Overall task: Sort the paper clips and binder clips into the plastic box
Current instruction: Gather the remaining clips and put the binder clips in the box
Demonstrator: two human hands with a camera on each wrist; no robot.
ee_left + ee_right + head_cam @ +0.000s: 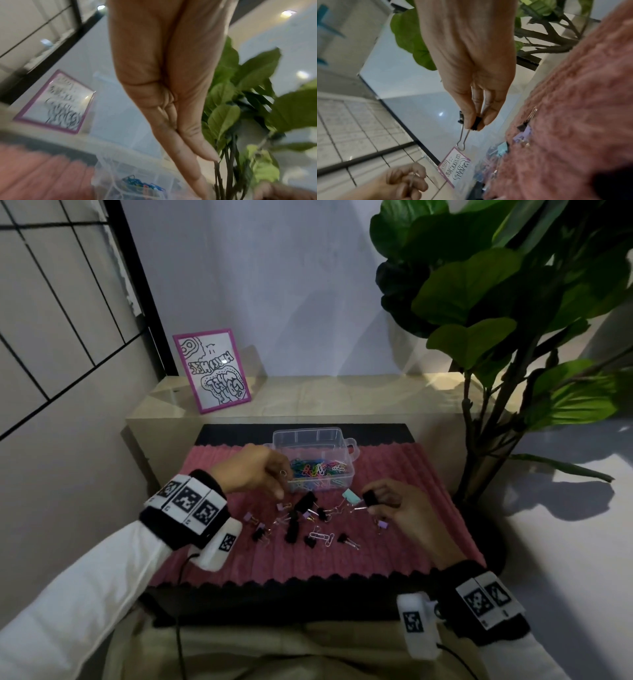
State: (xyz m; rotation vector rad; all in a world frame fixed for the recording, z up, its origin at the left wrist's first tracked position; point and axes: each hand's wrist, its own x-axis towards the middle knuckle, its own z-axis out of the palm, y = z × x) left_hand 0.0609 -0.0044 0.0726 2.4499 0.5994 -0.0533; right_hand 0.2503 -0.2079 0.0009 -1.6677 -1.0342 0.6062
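Note:
A clear plastic box [346, 440] stands at the back of the pink mat [394, 546], with coloured paper clips [318, 469] in its front compartment. My left hand [279, 478] hovers at the box's front left corner and pinches a small silver paper clip [283, 473]. My right hand [373, 505], to the right of the box, pinches a black binder clip [370, 498], which shows in the right wrist view with its wire handle hanging down [476, 123]. Several black, purple and teal binder clips [293, 530] and white paper clips [320, 535] lie loose on the mat between the hands.
A pink-framed drawing [212, 369] leans on the beige shelf behind the mat. A large leafy plant [496, 302] stands to the right. The black table edge [274, 601] runs just in front of the mat.

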